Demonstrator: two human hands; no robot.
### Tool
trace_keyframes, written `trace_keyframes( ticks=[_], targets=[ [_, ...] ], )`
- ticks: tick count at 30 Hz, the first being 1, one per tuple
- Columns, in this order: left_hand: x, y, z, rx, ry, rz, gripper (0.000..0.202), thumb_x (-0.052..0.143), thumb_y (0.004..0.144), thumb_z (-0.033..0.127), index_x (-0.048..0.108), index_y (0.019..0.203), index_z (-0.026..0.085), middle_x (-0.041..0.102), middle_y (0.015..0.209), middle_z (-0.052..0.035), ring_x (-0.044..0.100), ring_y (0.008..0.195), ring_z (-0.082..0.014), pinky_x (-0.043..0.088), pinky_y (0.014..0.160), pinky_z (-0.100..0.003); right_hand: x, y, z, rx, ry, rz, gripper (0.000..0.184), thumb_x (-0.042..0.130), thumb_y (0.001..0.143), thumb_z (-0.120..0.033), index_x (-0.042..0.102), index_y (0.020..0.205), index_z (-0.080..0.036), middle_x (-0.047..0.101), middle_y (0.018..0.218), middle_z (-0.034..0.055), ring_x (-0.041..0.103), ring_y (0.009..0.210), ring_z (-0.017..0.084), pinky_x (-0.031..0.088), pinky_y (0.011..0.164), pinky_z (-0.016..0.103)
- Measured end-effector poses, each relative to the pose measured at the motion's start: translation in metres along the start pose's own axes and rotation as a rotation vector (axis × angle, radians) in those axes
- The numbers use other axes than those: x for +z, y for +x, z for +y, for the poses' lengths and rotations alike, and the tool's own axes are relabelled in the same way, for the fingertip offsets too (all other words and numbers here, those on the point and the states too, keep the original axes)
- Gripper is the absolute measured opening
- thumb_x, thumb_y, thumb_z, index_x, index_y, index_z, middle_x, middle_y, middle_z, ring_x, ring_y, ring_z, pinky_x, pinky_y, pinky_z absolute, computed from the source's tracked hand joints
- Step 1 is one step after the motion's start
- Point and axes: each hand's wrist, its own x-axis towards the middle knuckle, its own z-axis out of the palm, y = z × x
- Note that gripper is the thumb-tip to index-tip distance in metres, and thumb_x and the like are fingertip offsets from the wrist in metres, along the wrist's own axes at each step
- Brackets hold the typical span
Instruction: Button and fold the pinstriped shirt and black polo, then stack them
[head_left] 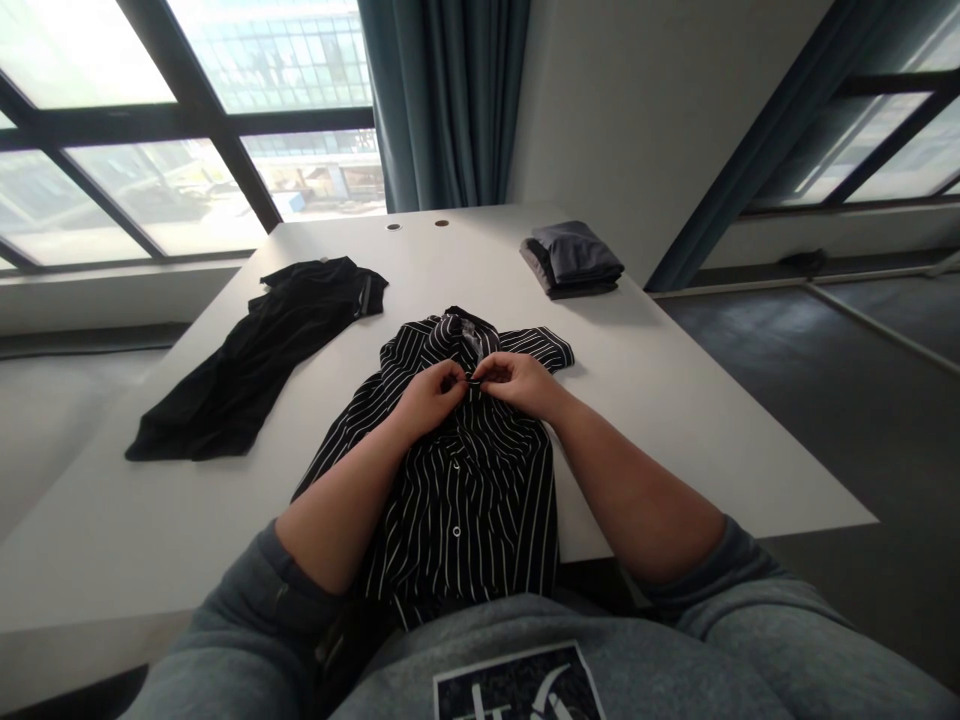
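Note:
A black shirt with white pinstripes (487, 500) lies front up on the table, its collar away from me and its hem at the near edge. Light ring-like buttons run down its middle. Just below the collar, my left hand (435, 395) pinches the front of the shirt. My right hand (521, 382) pinches the same spot from the other side, its fingertips almost meeting the left ones. Whatever small part lies between the fingertips is hidden. One short sleeve spreads out beyond my right hand.
The white table (675, 430) carries a black garment (255, 350) laid out on the left and a stack of folded grey and dark clothes (576, 260) at the back right. Two round cable holes sit near the far edge. Windows and a blue curtain (446, 100) stand behind.

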Motion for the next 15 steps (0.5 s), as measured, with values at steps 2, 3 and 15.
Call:
trace_keyframes(
  ticks=[2, 3, 15],
  targets=[
    [0.001, 0.0, -0.003, 0.002, -0.041, -0.002, 0.005, 0.062, 0.088, 0.024, 0.065, 0.091, 0.021, 0.069, 0.085, 0.0017, 0.058, 0.073, -0.014, 0.044, 0.069, -0.027, 0.001, 0.001, 0.001, 0.029, 0.065, 0.014, 0.017, 0.076, 0.077, -0.026, 0.075, 0.092, -0.019, 0.078, 0.093, 0.004, 0.073, 0.088, 0.019, 0.058, 0.088, 0.034],
    [0.001, 0.001, -0.004, 0.004, -0.063, -0.004, 0.006, 0.062, 0.087, 0.023, 0.065, 0.091, 0.021, 0.069, 0.085, 0.0017, 0.058, 0.074, -0.0139, 0.044, 0.07, -0.027, 0.002, 0.001, 0.0, 0.04, 0.088, 0.023, 0.016, 0.077, 0.076, -0.027, 0.075, 0.09, -0.019, 0.078, 0.092, 0.0043, 0.073, 0.088, 0.019, 0.058, 0.088, 0.034],
    [0.004, 0.006, -0.014, -0.022, -0.197, -0.033, 0.009, 0.062, 0.087, 0.026, 0.068, 0.09, 0.02, 0.069, 0.085, 0.0006, 0.06, 0.077, -0.0144, 0.046, 0.073, -0.026, 0.0, -0.002, -0.008, -0.014, -0.213, -0.014, 0.013, 0.07, 0.083, -0.026, 0.076, 0.092, -0.019, 0.075, 0.085, 0.001, 0.067, 0.077, 0.016, 0.053, 0.078, 0.03]
  ],
)
